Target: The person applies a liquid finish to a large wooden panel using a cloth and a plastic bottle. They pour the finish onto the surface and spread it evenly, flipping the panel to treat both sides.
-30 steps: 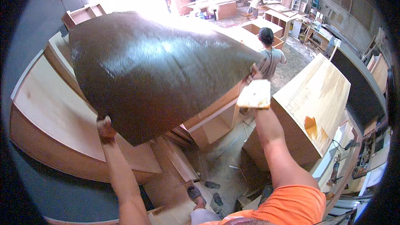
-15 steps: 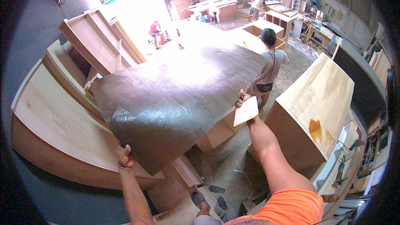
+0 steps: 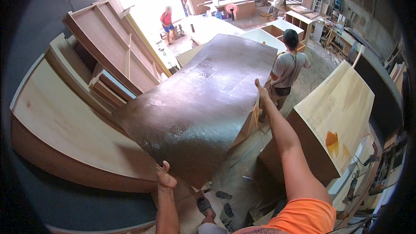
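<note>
A large dark brown sheet panel [image 3: 197, 99] with a glossy, wet-looking face hangs tilted in front of me. My left hand [image 3: 166, 177] grips its near left edge, with the thumb up and the fingers partly hidden behind it. At the panel's right edge, my right hand [image 3: 261, 90] is closed on it with the arm stretched out. A thin tan piece [image 3: 255, 113] shows just below that hand; whether the hand also holds it I cannot tell.
Pale curved-looking wooden cabinets [image 3: 73, 121] stand along the left. A wooden box unit [image 3: 333, 112] with an amber glue-like puddle [image 3: 332, 143] on top is at right. A co-worker [image 3: 289, 67] in a grey shirt stands beyond the panel. Dark sandals [image 3: 223, 195] lie below.
The panel has turned and shifted right at its near end, along with my left hand. My right hand has moved farther away; the pale flat plate in it no longer shows face-on.
</note>
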A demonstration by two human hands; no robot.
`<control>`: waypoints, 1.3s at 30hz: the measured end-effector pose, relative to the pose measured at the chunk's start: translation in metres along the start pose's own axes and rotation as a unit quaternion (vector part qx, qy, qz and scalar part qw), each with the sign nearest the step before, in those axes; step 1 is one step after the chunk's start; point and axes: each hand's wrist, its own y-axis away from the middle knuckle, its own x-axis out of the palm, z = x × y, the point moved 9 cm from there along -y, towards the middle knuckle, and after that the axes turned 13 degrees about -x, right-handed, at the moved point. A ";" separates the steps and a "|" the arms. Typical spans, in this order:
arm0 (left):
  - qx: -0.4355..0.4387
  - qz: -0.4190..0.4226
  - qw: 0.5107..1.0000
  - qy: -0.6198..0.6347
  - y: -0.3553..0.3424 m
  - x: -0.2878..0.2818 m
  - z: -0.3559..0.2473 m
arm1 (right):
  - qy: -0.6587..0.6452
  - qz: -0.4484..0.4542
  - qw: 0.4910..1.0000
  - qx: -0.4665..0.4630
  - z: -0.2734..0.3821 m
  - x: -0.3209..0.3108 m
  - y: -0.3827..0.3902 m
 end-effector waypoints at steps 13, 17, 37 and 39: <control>0.072 -0.005 0.997 0.035 -0.014 0.082 0.045 | 0.019 0.101 0.994 0.028 0.081 0.009 -0.011; 0.094 -0.031 0.995 0.017 -0.006 0.106 0.054 | 0.014 0.159 0.987 0.015 0.103 0.014 -0.007; 0.084 -0.151 0.980 0.102 -0.058 0.173 0.172 | 0.106 0.151 0.982 -0.047 0.123 -0.046 0.009; 0.105 -0.125 0.978 0.133 -0.066 0.213 0.167 | 0.071 0.080 0.993 -0.040 0.106 -0.085 0.021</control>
